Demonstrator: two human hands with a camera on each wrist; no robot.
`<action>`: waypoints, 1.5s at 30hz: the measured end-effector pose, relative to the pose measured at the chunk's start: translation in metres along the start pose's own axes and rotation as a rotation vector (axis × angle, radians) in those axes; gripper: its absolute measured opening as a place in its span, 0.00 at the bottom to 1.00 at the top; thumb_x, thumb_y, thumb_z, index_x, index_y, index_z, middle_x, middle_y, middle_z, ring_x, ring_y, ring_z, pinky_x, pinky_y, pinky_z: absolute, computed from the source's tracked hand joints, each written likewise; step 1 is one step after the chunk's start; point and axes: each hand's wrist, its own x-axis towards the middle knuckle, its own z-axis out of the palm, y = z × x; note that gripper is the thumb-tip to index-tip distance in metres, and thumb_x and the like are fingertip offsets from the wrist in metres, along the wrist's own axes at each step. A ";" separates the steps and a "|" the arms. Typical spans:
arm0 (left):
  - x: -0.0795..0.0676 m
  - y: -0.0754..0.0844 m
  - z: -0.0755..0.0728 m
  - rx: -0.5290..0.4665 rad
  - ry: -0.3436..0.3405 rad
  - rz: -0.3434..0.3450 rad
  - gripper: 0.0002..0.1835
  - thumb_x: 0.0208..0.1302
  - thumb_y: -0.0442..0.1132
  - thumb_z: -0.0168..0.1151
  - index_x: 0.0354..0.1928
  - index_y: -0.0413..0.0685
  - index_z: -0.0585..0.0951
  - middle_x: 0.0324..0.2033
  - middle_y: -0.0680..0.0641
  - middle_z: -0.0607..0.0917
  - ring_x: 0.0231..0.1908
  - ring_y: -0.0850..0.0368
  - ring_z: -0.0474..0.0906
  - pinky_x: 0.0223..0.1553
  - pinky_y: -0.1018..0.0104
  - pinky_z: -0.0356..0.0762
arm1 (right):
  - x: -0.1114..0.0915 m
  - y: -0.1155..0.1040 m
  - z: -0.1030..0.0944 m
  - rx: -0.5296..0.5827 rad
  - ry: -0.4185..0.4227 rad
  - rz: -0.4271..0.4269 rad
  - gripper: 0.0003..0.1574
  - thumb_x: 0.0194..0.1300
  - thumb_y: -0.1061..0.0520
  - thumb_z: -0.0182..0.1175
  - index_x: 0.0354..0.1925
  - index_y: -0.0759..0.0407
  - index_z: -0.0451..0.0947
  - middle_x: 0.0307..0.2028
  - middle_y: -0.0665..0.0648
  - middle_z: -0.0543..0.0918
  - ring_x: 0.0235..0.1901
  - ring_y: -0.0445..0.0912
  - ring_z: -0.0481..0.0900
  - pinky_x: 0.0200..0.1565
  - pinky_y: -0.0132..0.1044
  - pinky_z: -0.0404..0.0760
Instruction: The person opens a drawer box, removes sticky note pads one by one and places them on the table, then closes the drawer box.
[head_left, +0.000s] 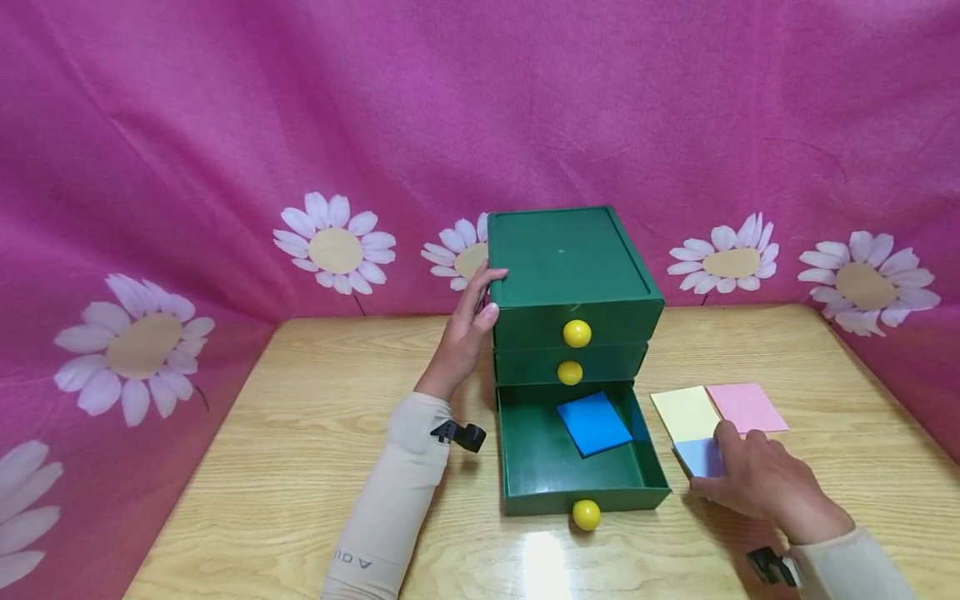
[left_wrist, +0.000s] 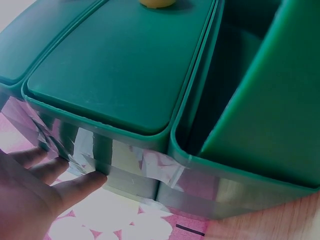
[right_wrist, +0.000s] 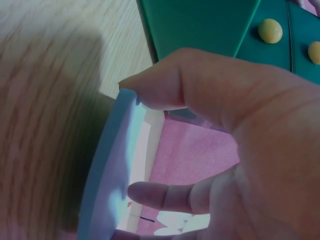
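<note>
A green three-drawer cabinet (head_left: 570, 258) has yellow round knobs, and its bottom drawer (head_left: 543, 479) is pulled out. Inside that drawer lies a blue sticky note pad (head_left: 595, 424). My left hand (head_left: 459, 343) rests against the cabinet's left side, fingers extended along the clear-taped wall in the left wrist view. To the drawer's right, my right hand (head_left: 768, 483) pinches a light blue sticky note pad (right_wrist: 112, 172) by its edges. The pad's near edge tilts up off the table. Just behind it lie a pale yellow pad (head_left: 684, 412) and a pink pad (head_left: 750, 407).
Everything stands on a light wood table (head_left: 300, 467). A magenta cloth (head_left: 420, 108) printed with large daisies hangs behind and along both sides. The open drawer's front knob (head_left: 587, 515) juts toward the table's near side.
</note>
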 end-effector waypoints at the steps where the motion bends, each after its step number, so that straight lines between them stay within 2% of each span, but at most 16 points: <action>1: 0.000 0.000 0.000 0.000 0.000 -0.003 0.28 0.69 0.40 0.42 0.70 0.43 0.59 0.75 0.39 0.46 0.73 0.50 0.47 0.71 0.56 0.50 | 0.000 0.000 0.000 0.000 0.000 0.002 0.53 0.48 0.34 0.70 0.51 0.72 0.62 0.30 0.64 0.70 0.29 0.55 0.70 0.28 0.47 0.73; 9: -0.001 0.000 0.000 0.006 -0.002 -0.020 0.28 0.69 0.41 0.42 0.71 0.44 0.59 0.75 0.39 0.45 0.73 0.50 0.47 0.70 0.53 0.50 | -0.002 0.000 0.004 -0.013 0.020 0.002 0.50 0.47 0.35 0.70 0.49 0.71 0.64 0.28 0.62 0.71 0.27 0.54 0.71 0.26 0.46 0.73; 22: 0.000 -0.001 0.000 0.005 0.003 -0.015 0.28 0.69 0.41 0.42 0.71 0.44 0.59 0.75 0.40 0.46 0.73 0.50 0.48 0.70 0.55 0.51 | -0.002 0.002 0.011 -0.057 0.051 -0.008 0.48 0.46 0.36 0.71 0.48 0.70 0.64 0.29 0.64 0.68 0.27 0.54 0.70 0.26 0.46 0.72; 31: 0.000 0.002 0.000 0.007 0.004 -0.027 0.29 0.69 0.41 0.42 0.71 0.44 0.59 0.75 0.41 0.46 0.73 0.50 0.48 0.70 0.55 0.52 | -0.005 0.003 0.011 -0.086 0.089 -0.043 0.46 0.47 0.37 0.69 0.47 0.68 0.64 0.28 0.63 0.66 0.26 0.54 0.69 0.24 0.46 0.70; 34: 0.000 0.000 0.000 0.008 0.008 -0.021 0.29 0.69 0.41 0.42 0.71 0.43 0.59 0.75 0.40 0.46 0.73 0.50 0.48 0.70 0.55 0.51 | -0.005 0.003 0.011 -0.088 0.074 -0.044 0.47 0.49 0.35 0.68 0.49 0.69 0.64 0.29 0.63 0.67 0.26 0.53 0.70 0.24 0.45 0.71; 41: 0.005 -0.032 0.000 0.006 0.022 -0.020 0.29 0.69 0.46 0.43 0.71 0.54 0.60 0.76 0.50 0.46 0.73 0.55 0.48 0.70 0.54 0.52 | -0.003 0.003 0.009 -0.070 0.035 -0.014 0.49 0.51 0.33 0.67 0.51 0.70 0.63 0.30 0.64 0.68 0.27 0.54 0.71 0.25 0.46 0.73; 45: 0.006 -0.037 0.000 0.007 0.035 -0.014 0.29 0.68 0.51 0.44 0.71 0.61 0.61 0.75 0.54 0.47 0.72 0.58 0.49 0.70 0.54 0.53 | -0.002 0.003 0.009 -0.072 0.039 -0.007 0.49 0.51 0.34 0.68 0.51 0.70 0.63 0.29 0.64 0.68 0.26 0.54 0.71 0.25 0.47 0.73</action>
